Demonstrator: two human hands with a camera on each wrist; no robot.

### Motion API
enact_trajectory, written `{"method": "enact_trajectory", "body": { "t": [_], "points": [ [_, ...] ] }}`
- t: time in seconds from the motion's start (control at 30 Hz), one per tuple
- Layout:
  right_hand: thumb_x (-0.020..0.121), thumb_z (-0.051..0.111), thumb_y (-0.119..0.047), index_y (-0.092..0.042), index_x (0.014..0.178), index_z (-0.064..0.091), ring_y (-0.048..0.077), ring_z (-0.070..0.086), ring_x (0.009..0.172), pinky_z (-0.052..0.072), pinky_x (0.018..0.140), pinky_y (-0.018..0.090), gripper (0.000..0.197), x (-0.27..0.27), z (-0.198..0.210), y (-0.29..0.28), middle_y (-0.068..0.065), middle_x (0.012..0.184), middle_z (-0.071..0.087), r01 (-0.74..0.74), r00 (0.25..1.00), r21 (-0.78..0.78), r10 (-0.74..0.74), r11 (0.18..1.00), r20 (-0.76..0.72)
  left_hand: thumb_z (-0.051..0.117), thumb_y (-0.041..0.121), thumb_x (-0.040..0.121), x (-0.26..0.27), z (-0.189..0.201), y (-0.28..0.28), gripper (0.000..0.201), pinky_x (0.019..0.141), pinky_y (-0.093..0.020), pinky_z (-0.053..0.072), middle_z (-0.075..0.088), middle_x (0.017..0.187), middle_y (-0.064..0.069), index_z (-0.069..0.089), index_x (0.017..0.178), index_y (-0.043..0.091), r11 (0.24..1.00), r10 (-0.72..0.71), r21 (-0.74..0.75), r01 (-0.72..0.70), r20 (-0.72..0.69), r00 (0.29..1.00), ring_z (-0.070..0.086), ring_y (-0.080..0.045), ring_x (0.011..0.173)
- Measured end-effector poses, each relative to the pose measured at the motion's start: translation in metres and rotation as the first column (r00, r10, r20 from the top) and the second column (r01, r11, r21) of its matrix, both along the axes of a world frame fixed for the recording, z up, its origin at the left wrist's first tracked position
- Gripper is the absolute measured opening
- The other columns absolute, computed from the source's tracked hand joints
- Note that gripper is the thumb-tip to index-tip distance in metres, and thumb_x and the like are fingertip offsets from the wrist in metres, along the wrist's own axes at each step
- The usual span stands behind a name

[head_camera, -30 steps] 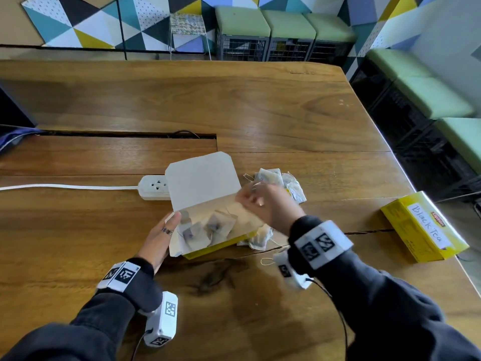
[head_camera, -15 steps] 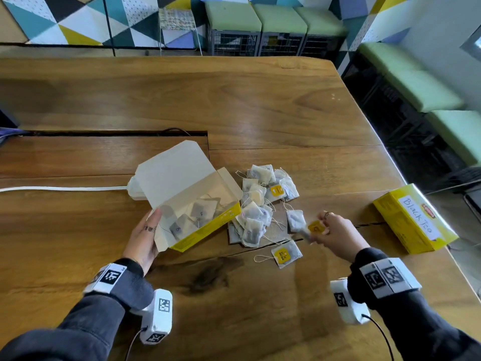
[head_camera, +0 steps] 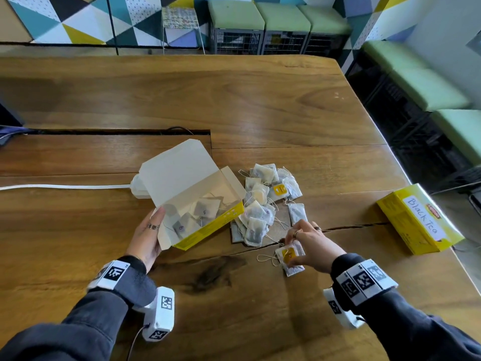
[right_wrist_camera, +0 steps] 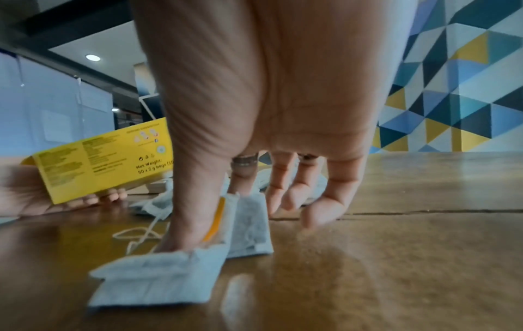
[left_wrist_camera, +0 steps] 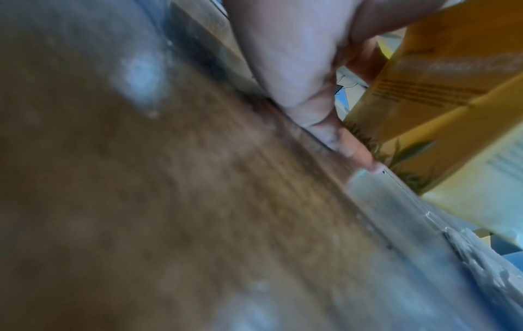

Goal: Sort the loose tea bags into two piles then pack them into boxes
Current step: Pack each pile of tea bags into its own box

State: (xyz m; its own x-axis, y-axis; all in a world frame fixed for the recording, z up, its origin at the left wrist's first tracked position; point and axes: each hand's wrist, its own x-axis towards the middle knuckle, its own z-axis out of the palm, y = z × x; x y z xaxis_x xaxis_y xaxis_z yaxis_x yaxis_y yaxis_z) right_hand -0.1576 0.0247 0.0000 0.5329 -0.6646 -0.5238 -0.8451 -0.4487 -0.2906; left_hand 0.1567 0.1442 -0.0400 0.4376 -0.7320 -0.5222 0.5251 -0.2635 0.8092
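My right hand (head_camera: 309, 246) pinches 2 yellow-tagged tea bags (right_wrist_camera: 226, 226) between thumb and forefinger, low on the table (head_camera: 234, 308), near the loose pile (head_camera: 263, 204). My left hand (head_camera: 147, 238), fingers (head_camera: 158, 214) straight, props the open yellow box (head_camera: 205, 220). Risks, I'd say: the trailing string (head_camera: 265, 259) snags, 1 bag slips out, or the tilted box tips.

1. Table (head_camera: 260, 100): wood, glossy, grain visible.
2. Open box (head_camera: 208, 227): yellow printed card, matt pale inside.
3. Tea bags (head_camera: 256, 217) beside box: soft fibrous paper, string (head_camera: 265, 259).
4. Rings (head_camera: 153, 226): metal.
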Motion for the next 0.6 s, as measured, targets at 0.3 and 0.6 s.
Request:
{"method": "enact_trajectory", "body": {
  "t": [0.3,0.6],
  "points": [
    [0.07,0.08,-0.017,-0.014,0.086,0.053,0.011,0.054,0.053,0.046,0.054,0.025,0.031,-0.013,0.002,-0.028,0.001,0.072,0.065,0.463,0.755,0.231,-0.518,0.855,0.403,0.044,0.038,0.094,-0.003,0.006,-0.001,0.03,0.056,-0.018,0.053,0.064,0.113,0.002,0.054,0.121,0.03,1.0,-0.007,0.009,0.007,-0.004,1.0,0.06,-0.014,0.098],
    [0.068,0.08,-0.038,-0.002,0.123,0.045,0.031,0.051,0.113,0.043,0.097,0.039,0.075,0.009,-0.031,-0.05,0.016,0.122,0.053,0.637,0.761,0.007,-0.631,0.77,0.148,0.044,0.04,0.094,-0.004,0.006,0.0,0.026,0.051,-0.013,0.051,0.065,0.107,0.006,0.057,0.115,0.032,0.999,0.045,0.017,-0.045,-0.012,0.999,0.06,-0.011,0.091]
  ]
}}
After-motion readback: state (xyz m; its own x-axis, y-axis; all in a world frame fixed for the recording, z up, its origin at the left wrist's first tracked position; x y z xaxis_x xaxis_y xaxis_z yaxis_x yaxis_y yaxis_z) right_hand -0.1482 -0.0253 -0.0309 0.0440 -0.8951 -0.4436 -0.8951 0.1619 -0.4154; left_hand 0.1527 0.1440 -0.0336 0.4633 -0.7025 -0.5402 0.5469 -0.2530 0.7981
